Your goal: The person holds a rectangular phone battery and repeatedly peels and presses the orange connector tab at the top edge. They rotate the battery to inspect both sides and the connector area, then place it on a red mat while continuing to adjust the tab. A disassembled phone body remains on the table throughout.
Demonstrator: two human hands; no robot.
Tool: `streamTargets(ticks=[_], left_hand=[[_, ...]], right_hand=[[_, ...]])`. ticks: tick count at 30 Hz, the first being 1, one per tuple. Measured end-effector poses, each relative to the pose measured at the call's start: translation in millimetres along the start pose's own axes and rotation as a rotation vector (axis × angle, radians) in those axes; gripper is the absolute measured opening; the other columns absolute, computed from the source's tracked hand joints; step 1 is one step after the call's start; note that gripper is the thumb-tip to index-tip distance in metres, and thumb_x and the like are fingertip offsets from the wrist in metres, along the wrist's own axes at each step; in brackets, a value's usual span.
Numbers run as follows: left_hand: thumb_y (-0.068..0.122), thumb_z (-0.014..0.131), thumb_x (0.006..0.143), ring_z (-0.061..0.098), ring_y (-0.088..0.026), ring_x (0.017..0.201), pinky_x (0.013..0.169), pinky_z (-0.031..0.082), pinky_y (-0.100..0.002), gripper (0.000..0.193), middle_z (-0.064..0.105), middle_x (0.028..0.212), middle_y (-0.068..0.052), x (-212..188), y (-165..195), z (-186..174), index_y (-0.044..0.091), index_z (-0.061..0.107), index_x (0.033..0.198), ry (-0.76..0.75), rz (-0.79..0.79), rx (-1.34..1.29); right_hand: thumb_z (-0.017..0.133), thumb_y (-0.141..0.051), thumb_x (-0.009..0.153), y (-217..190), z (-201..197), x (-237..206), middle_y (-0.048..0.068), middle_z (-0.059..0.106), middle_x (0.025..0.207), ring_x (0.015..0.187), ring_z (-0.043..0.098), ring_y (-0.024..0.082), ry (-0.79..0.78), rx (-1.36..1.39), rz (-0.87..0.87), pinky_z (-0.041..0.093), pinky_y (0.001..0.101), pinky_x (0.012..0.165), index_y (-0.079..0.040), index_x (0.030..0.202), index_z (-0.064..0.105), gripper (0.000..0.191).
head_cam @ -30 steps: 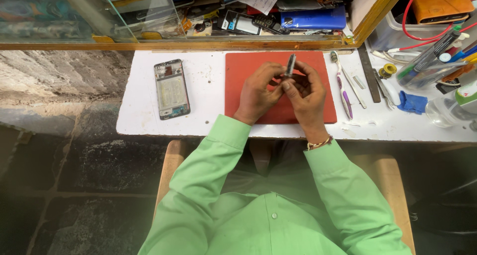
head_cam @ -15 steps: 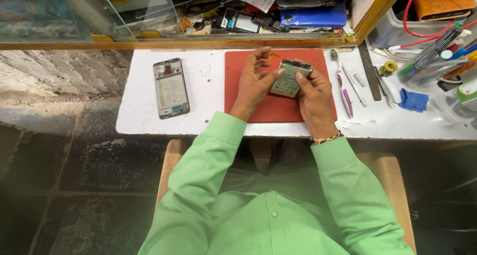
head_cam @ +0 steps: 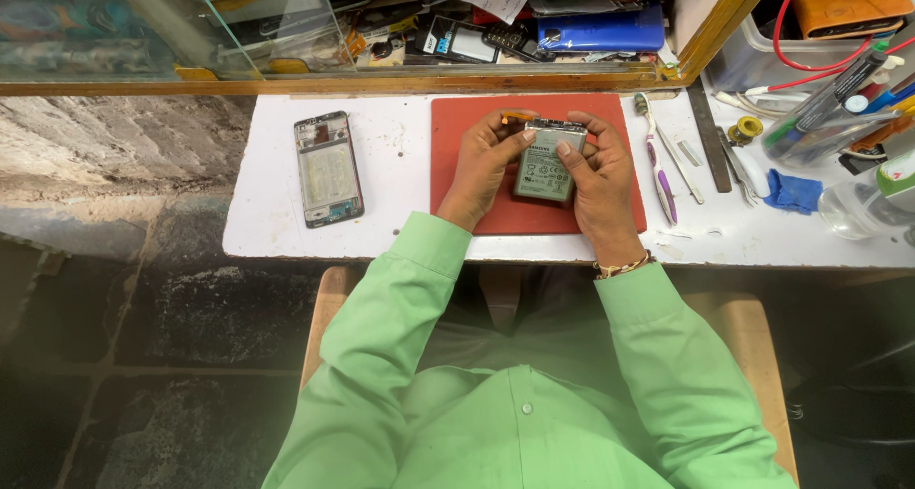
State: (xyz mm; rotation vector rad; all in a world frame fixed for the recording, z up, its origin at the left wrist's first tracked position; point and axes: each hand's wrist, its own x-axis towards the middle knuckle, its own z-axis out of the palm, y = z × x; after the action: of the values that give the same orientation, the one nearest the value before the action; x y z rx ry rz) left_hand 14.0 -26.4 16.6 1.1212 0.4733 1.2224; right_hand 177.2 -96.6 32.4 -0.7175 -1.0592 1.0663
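A flat grey phone battery (head_cam: pixel 545 165) is held face up over a red work mat (head_cam: pixel 457 132) by both hands. My left hand (head_cam: pixel 481 165) grips its left edge with the thumb on the face. My right hand (head_cam: pixel 602 184) grips its right edge, thumb on the face as well. A small orange flex strip sticks out at the battery's top left. An opened phone frame (head_cam: pixel 328 168) lies on the white bench (head_cam: pixel 267 222) to the left, apart from my hands.
A toothbrush (head_cam: pixel 658 160), tweezers and a metal ruler (head_cam: pixel 709 136) lie right of the mat. A blue cloth (head_cam: pixel 791 192), a solder spool and bottles sit at far right. A glass-fronted shelf (head_cam: pixel 381 70) full of phones and parts runs along the back.
The battery was held on edge between my fingers; it has been turned flat, face up, and lowered over the mat with both thumbs now on it.
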Motion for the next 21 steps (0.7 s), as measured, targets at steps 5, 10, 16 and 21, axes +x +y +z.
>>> streamTargets(ticks=[5, 10, 16, 21], left_hand=[[0.008, 0.072, 0.095, 0.069, -0.013, 0.092, 0.081, 0.059, -0.029, 0.020, 0.072, 0.101, -0.007, -0.5, 0.8, 0.0, 0.007, 0.068, 0.115, 0.018, -0.010, 0.008], [0.007, 0.073, 0.094, 0.068, -0.014, 0.091, 0.078, 0.059, -0.029, 0.022, 0.071, 0.101, -0.006, -1.5, 3.7, 2.1, 0.007, 0.066, 0.114, 0.021, -0.026, 0.008], [0.003, 0.074, 0.092, 0.068, -0.014, 0.097, 0.083, 0.061, -0.031, 0.022, 0.070, 0.106, -0.006, -1.7, 2.4, 2.4, 0.008, 0.065, 0.111, -0.005, 0.053, -0.032], [0.002, 0.075, 0.093, 0.067, -0.014, 0.097, 0.085, 0.061, -0.032, 0.019, 0.070, 0.104, -0.007, -0.5, 0.3, 1.8, 0.009, 0.062, 0.105, -0.005, 0.078, -0.030]], right_hand=[[0.069, -0.004, 0.101, 2.1, -1.2, 0.9, 0.011, 0.075, 0.107, 0.096, 0.071, 0.011, 0.016, 0.034, 0.017, 0.058, 0.0240, 0.087, 0.000, 0.138, 0.053, 0.041], [0.070, -0.004, 0.100, 3.6, -3.2, 1.9, 0.012, 0.075, 0.109, 0.099, 0.071, 0.012, 0.019, 0.063, 0.025, 0.058, 0.0251, 0.090, 0.002, 0.136, 0.054, 0.040], [0.071, -0.006, 0.101, 2.0, -1.4, -0.1, 0.012, 0.075, 0.107, 0.098, 0.070, 0.012, 0.026, -0.003, -0.009, 0.057, 0.0245, 0.089, 0.000, 0.135, 0.054, 0.039], [0.071, -0.008, 0.101, -0.7, 1.6, -2.4, 0.011, 0.075, 0.105, 0.096, 0.070, 0.011, 0.018, -0.032, -0.021, 0.057, 0.0240, 0.086, -0.002, 0.134, 0.055, 0.037]])
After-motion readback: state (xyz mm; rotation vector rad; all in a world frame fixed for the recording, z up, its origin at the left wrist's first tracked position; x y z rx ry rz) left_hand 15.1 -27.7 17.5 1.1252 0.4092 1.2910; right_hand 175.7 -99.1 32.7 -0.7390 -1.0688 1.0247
